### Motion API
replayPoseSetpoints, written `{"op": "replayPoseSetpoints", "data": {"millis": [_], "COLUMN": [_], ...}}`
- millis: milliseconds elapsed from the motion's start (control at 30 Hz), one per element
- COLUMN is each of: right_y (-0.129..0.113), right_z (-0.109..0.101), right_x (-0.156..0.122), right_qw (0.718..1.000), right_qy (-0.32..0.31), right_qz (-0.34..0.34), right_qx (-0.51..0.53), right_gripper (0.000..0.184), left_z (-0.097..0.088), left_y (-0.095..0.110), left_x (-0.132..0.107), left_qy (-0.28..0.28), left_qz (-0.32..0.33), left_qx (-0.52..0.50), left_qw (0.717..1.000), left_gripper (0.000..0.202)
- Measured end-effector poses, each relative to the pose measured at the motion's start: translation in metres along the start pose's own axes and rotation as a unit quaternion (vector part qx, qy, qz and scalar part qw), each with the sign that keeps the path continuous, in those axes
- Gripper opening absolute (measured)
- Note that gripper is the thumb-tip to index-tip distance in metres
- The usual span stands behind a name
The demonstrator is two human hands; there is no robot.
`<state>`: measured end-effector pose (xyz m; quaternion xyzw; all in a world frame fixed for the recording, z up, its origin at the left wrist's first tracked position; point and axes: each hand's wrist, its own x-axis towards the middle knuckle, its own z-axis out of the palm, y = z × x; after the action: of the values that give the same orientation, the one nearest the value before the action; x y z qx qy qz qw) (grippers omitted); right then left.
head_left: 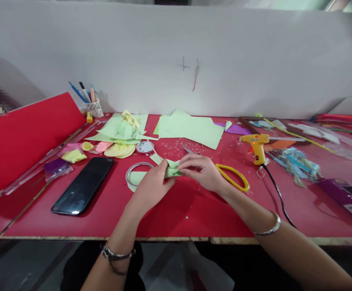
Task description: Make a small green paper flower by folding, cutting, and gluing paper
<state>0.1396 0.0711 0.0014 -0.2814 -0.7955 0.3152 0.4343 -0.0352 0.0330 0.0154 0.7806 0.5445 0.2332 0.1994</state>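
Both of my hands meet over a small folded piece of light green paper (172,168) lying on the red table (176,214). My left hand (152,186) pinches the paper's left side with closed fingers. My right hand (200,171) presses and grips its right side, fingers curled on it. A strip of the same green paper runs up-left from the fold. Yellow-handled scissors (233,176) lie just right of my right hand. A metal ring (137,173) with a green paper scrap inside sits just left of my left hand.
A black phone (83,185) lies at left. A yellow glue gun (257,146) with a black cord stands at right. Green paper sheets (190,128), yellow and pink cut-outs (118,149), a pen cup (94,107), a red board (21,137) and a purple device (344,197) surround the work area.
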Motion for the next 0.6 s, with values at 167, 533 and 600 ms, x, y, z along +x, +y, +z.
{"op": "replayPoseSetpoints", "data": {"millis": [167, 533, 600], "right_y": [0.0003, 0.0032, 0.0046], "right_z": [0.0017, 0.0044, 0.0046], "right_x": [-0.0016, -0.0044, -0.0053], "right_qw": [1.000, 0.998, 0.998], "right_qy": [-0.018, 0.000, 0.002], "right_qz": [-0.011, 0.006, 0.004], "right_qx": [-0.021, -0.058, -0.068], "right_gripper": [0.011, 0.006, 0.007], "left_z": [0.0047, 0.0084, 0.0088], "left_y": [-0.0032, -0.0037, -0.0038], "left_x": [0.0002, 0.0034, 0.0034], "left_qy": [0.011, 0.002, 0.001], "left_qz": [0.016, 0.038, 0.038], "left_qx": [0.012, -0.048, -0.051], "left_qw": [1.000, 0.998, 0.998], "left_gripper": [0.012, 0.009, 0.008]}}
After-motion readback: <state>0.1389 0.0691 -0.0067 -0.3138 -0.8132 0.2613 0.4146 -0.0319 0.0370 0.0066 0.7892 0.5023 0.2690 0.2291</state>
